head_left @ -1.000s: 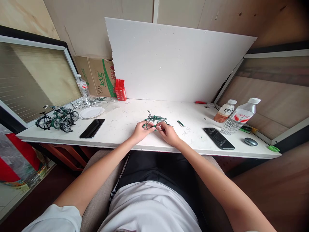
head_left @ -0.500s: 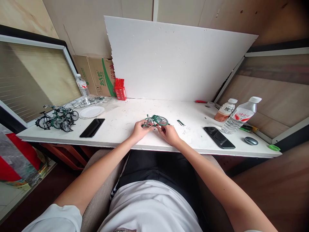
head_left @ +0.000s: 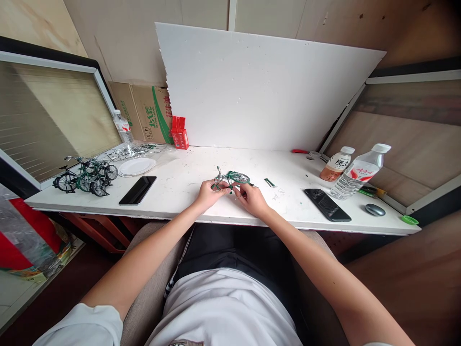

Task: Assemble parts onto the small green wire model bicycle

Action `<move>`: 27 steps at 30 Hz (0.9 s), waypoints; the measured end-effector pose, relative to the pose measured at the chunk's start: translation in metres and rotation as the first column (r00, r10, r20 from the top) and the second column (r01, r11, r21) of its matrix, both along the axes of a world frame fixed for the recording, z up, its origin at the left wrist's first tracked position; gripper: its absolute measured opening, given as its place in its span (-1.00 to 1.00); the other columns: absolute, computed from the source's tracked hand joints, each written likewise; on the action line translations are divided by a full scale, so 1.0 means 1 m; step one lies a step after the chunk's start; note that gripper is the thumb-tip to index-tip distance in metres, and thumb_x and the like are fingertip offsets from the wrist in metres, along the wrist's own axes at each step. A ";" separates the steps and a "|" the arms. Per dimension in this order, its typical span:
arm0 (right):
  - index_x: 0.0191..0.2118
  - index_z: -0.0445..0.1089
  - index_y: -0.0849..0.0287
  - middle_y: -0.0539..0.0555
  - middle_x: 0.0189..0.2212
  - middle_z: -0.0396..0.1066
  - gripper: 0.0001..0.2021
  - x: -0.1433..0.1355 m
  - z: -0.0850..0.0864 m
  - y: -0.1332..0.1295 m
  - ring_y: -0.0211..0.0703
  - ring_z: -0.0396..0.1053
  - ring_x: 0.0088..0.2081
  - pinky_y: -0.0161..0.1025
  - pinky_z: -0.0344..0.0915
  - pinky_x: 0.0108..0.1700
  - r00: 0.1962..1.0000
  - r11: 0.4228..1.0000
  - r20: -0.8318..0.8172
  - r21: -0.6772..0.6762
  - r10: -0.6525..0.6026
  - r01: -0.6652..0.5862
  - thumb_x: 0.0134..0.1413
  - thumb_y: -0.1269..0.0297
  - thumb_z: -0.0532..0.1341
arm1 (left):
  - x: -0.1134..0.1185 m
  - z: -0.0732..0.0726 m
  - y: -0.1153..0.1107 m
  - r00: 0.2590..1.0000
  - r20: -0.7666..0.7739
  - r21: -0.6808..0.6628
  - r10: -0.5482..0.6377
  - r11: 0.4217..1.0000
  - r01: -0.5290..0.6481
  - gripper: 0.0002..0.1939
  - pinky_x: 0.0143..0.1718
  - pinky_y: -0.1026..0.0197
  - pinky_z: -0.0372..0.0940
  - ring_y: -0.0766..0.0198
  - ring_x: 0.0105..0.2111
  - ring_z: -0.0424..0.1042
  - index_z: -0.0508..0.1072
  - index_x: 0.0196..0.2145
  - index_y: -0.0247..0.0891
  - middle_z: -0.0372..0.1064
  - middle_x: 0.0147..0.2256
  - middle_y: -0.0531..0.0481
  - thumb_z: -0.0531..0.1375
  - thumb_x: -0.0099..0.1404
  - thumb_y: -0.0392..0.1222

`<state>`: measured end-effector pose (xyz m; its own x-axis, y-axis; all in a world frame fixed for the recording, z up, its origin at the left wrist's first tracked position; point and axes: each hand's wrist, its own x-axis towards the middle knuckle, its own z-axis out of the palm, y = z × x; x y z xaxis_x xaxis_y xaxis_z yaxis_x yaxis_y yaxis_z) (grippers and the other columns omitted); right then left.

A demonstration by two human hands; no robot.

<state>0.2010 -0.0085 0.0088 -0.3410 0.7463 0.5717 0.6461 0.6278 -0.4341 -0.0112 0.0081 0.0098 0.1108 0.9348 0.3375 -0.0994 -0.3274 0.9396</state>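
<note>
Just above the front part of the white table, both hands are closed on a small green model bicycle [head_left: 239,177]. My left hand [head_left: 209,193] pinches it from the left, by the end with the thin silvery parts. On the other side my right hand [head_left: 252,198] has its fingers curled at the bicycle's underside, below the spoked wheel. The fingers cover part of the frame, and any small part between the right fingertips cannot be made out. A thin green piece [head_left: 269,182] lies on the table to the right of the hands.
Several assembled model bicycles [head_left: 84,180] stand at the left, near a phone [head_left: 138,191] and white plates [head_left: 137,166]. On the right are another phone [head_left: 327,205], a water bottle [head_left: 360,173], a drink bottle [head_left: 336,163] and a mouse [head_left: 374,210]. A white board [head_left: 266,91] leans behind.
The model bicycle has tilted in my hands: its wheel looks flatter and its left end stands a little higher. Both hands keep nearly the same place.
</note>
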 end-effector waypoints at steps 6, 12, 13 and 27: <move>0.11 0.46 0.13 -0.02 -0.50 0.38 -0.67 -0.001 0.001 0.000 -0.14 0.39 -0.49 -0.22 0.28 -0.31 1.000 1.000 0.001 -0.005 -0.003 0.003 0.47 0.08 0.11 | 0.000 0.002 -0.001 1.000 -0.023 -0.004 0.000 1.000 0.000 -0.60 -0.03 -0.02 0.47 0.04 -0.21 0.59 0.66 -0.31 -0.28 0.64 -0.26 -0.14 0.58 -0.04 0.00; 0.04 0.44 0.16 -0.01 -0.50 0.39 -0.69 -0.001 0.001 0.002 -0.16 0.32 -0.52 -0.22 0.20 -0.35 1.000 0.999 0.023 -0.039 -0.004 0.005 0.48 0.09 0.07 | 0.000 -0.001 0.001 1.000 -0.014 0.000 -0.005 1.000 0.005 -0.60 -0.01 -0.02 0.47 0.03 -0.19 0.60 0.66 -0.34 -0.27 0.65 -0.25 -0.14 0.59 -0.06 0.00; 0.02 0.44 0.16 -0.01 -0.50 0.40 -0.70 -0.001 0.001 0.002 -0.16 0.31 -0.52 -0.22 0.19 -0.36 0.999 0.999 0.035 -0.045 -0.008 0.010 0.48 0.09 0.07 | 0.000 -0.002 0.001 1.000 -0.008 -0.002 -0.006 1.000 0.006 -0.60 -0.01 -0.02 0.47 0.03 -0.18 0.60 0.66 -0.34 -0.27 0.65 -0.25 -0.14 0.59 -0.07 0.00; 0.09 0.34 0.11 -0.12 -0.57 0.28 -0.69 -0.004 0.015 -0.013 -0.18 0.27 -0.54 -0.26 0.19 -0.36 0.997 0.994 -0.031 -0.077 0.077 -0.079 0.49 0.03 0.09 | -0.006 0.002 0.003 0.998 0.051 -0.119 -0.021 0.993 0.027 -0.56 -0.03 0.01 0.44 0.12 -0.22 0.55 0.65 -0.32 -0.28 0.61 -0.25 -0.12 0.61 -0.11 -0.02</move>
